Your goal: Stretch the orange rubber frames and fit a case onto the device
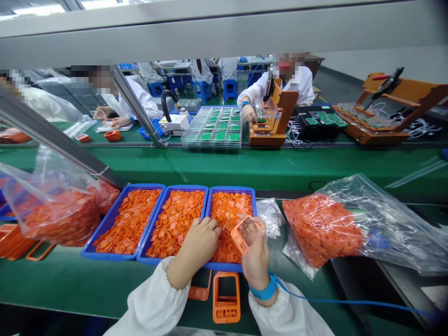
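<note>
My right hand (257,256) is closed on an orange plastic frame (240,241), held tilted above the right blue tray (233,189). My left hand (201,235) reaches over the border between the middle tray (185,187) and the right one. Its fingers are bent down and together over small orange plastic pieces (231,205); the fingertips are hidden, so what they pinch does not show. On the bench below my hands lie a stack of orange frames (227,315) and another orange frame (200,293), partly covered by my left wrist.
Left of these stands another blue tray (105,254) of orange pieces. Bags of orange pieces lie at left (63,214) and right (322,228). A blue wrist cord (336,302) runs right. Beyond the green belt (217,163), a co-worker's hand (249,113) is at an orange fixture (269,137).
</note>
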A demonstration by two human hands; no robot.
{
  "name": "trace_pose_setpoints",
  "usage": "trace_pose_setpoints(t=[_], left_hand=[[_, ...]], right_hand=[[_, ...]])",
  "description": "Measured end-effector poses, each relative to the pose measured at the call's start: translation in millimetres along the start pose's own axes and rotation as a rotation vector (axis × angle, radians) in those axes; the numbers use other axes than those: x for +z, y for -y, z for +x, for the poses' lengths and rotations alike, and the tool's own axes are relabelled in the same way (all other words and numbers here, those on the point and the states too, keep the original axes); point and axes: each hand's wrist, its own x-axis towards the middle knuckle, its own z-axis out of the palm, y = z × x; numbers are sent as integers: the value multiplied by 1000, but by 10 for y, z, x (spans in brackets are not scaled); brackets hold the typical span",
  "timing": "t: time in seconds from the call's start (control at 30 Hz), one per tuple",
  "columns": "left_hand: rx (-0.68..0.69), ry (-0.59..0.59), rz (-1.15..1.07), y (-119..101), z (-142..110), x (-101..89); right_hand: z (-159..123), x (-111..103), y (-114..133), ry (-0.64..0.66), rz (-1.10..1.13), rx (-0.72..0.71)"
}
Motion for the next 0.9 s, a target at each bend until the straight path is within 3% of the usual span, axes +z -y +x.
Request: trace_pose_setpoints(t=[0.3, 0.5, 0.77, 0.9], left_hand=[[21, 21, -22, 39, 55, 69], [-64, 18, -157, 20, 47, 36], [-127, -96, -384, 12, 20, 84], [-151, -281, -560, 70, -17, 162]], right_hand=[[6, -32, -55, 17, -12, 18], [8, -15, -50, 5, 7, 42], [14, -9, -52, -4, 27, 47], [39, 1, -18, 15, 71, 47]])
